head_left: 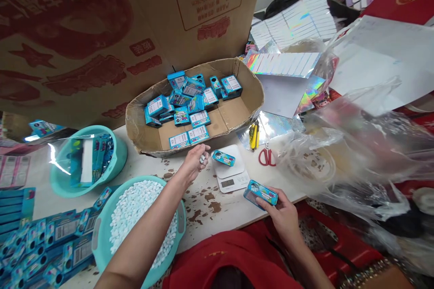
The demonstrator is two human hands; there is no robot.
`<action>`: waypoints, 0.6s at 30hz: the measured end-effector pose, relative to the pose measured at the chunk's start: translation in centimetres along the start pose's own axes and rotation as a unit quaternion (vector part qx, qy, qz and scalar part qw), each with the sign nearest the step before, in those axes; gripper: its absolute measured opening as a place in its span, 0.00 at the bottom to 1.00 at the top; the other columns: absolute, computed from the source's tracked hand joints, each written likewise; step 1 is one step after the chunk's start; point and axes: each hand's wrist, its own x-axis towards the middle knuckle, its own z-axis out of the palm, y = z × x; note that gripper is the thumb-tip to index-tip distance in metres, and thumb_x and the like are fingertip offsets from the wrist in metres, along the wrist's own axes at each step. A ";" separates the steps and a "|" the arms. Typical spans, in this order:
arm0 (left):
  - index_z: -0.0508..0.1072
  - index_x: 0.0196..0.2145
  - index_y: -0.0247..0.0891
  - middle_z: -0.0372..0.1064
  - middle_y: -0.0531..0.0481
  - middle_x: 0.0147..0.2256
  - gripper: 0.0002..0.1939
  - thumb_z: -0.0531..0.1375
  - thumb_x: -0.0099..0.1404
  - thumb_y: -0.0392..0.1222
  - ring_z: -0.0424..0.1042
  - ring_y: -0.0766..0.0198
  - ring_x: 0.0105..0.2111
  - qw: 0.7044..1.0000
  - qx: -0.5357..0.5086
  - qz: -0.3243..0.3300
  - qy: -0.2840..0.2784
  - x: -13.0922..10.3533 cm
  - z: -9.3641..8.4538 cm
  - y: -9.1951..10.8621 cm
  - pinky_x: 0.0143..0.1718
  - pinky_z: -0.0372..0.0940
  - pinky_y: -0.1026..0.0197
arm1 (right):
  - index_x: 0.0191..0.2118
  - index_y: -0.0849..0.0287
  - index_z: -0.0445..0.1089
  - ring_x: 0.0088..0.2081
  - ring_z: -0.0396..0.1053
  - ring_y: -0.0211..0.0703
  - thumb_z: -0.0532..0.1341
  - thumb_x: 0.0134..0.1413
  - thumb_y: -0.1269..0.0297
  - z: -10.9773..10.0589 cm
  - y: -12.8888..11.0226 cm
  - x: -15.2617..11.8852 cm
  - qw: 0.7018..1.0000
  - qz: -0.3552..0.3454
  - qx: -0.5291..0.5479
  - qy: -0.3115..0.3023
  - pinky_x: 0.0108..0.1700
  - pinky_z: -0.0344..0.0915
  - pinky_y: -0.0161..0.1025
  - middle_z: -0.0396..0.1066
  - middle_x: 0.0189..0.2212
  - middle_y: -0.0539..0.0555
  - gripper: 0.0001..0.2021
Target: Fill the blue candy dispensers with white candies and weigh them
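Note:
My left hand (195,161) is closed around a few small white candies (202,159), held just in front of the cardboard tray. Gripped in my right hand (280,210) is a small blue candy box (260,193), near the table's front edge. Between the hands a white digital scale (233,184) carries another blue candy box (224,158). Under my left forearm stands a turquoise basin (96,235) full of white candies (135,207). Behind the scale, the low cardboard tray (237,115) holds several blue boxes (200,118).
Red-handled scissors (267,157) and a yellow cutter (254,136) lie right of the scale. Clear plastic bags (342,158) and shiny sheets (283,64) crowd the right. A second turquoise tub (118,156) and stacked blue boxes (50,244) stand left. A large carton (145,18) rises behind.

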 end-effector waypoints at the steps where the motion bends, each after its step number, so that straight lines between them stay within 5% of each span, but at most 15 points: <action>1: 0.66 0.33 0.35 0.58 0.57 0.20 0.19 0.64 0.50 0.51 0.55 0.75 0.15 1.000 0.005 0.000 0.005 -0.2 -0.3 0.0 0.15 0.41 0.70 | 0.36 0.59 0.71 0.35 0.69 0.46 0.70 0.34 0.55 0.0 0.0 0.0 1.000 0.001 -0.003 0.000 0.41 0.68 0.44 0.73 0.33 0.54 0.20; 9: 0.64 0.26 0.37 0.57 0.58 0.17 0.12 0.61 0.51 0.47 0.53 0.74 0.16 0.981 0.193 0.032 -0.003 -0.4 -1.1 -0.4 0.17 0.44 0.69 | 0.34 0.59 0.72 0.34 0.69 0.46 0.70 0.33 0.55 0.5 0.0 -0.2 1.000 -0.008 0.007 0.001 0.40 0.69 0.44 0.72 0.32 0.53 0.20; 16: 0.68 0.27 0.38 0.61 0.56 0.22 0.11 0.59 0.55 0.48 0.58 0.68 0.24 0.887 0.438 0.141 -0.031 0.7 0.7 -0.4 0.24 0.50 0.65 | 0.36 0.60 0.71 0.35 0.69 0.47 0.70 0.34 0.54 0.6 0.2 -0.2 1.000 -0.005 0.011 -0.008 0.39 0.68 0.43 0.72 0.32 0.54 0.21; 18: 0.67 0.25 0.38 0.61 0.56 0.22 0.11 0.60 0.53 0.49 0.58 0.68 0.24 0.890 0.430 0.152 -0.015 1.1 1.2 -0.3 0.24 0.49 0.66 | 0.35 0.60 0.71 0.35 0.70 0.47 0.70 0.33 0.54 0.5 0.2 -0.2 1.000 -0.002 0.012 -0.004 0.39 0.68 0.43 0.72 0.32 0.54 0.21</action>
